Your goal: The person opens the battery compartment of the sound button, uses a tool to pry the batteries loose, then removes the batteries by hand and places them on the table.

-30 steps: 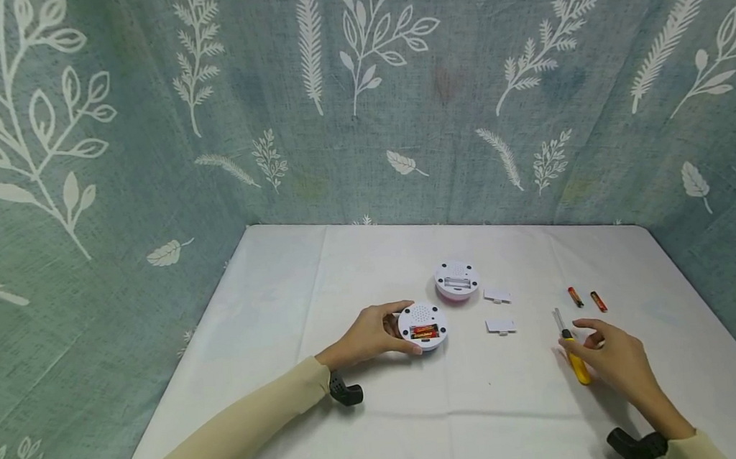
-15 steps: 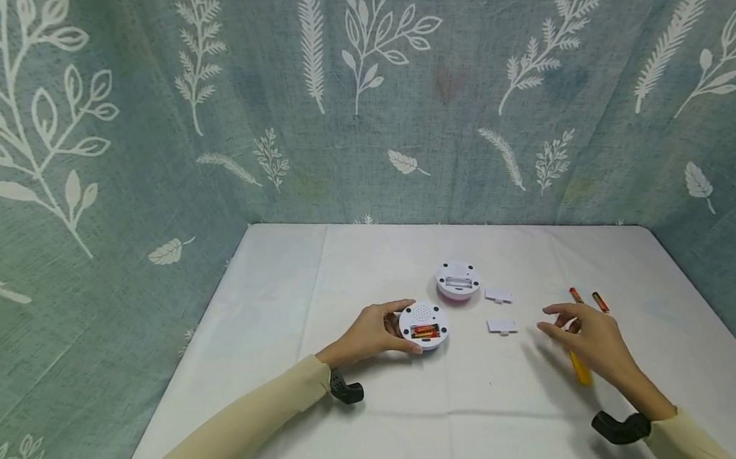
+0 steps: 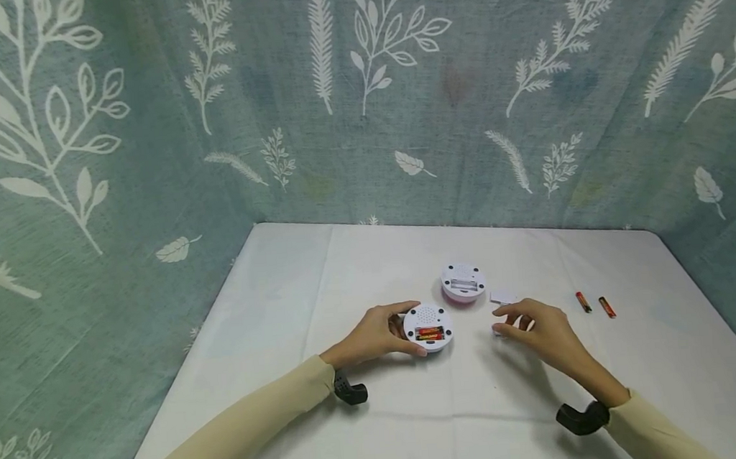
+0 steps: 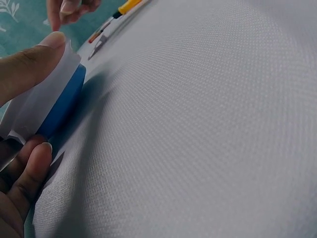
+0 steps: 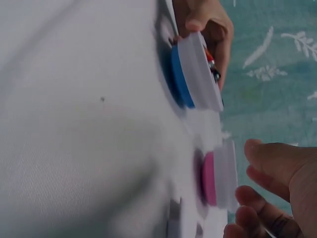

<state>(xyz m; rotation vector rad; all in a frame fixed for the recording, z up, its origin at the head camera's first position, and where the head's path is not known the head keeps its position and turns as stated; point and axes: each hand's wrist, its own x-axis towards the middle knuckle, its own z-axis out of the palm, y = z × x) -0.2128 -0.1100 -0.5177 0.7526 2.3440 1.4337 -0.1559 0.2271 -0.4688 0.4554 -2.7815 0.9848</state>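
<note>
My left hand [image 3: 373,335] grips a round white device [image 3: 425,314] by its side, thumb in front. Its blue base faces down in the left wrist view, and two red batteries [image 3: 429,334] lie in its uncovered compartment. Over the nearer white battery cover [image 3: 496,332], which it mostly hides in the head view, hovers my right hand [image 3: 545,334]. Its thumb and fingers are loosely bent and apart, with nothing seen between them in the right wrist view. A second white battery cover [image 3: 502,297] lies just beyond.
Another round device [image 3: 462,277], pink below, stands behind the first with a bare battery compartment. Two loose batteries, one [image 3: 583,302] beside the other [image 3: 607,306], lie to the right. A yellow-handled screwdriver [image 4: 130,6] shows in the left wrist view; my right arm hides it from the head camera.
My right hand has moved left, away from the screwdriver and across to the nearer battery cover. The left hand keeps its grip on the device in the same place.
</note>
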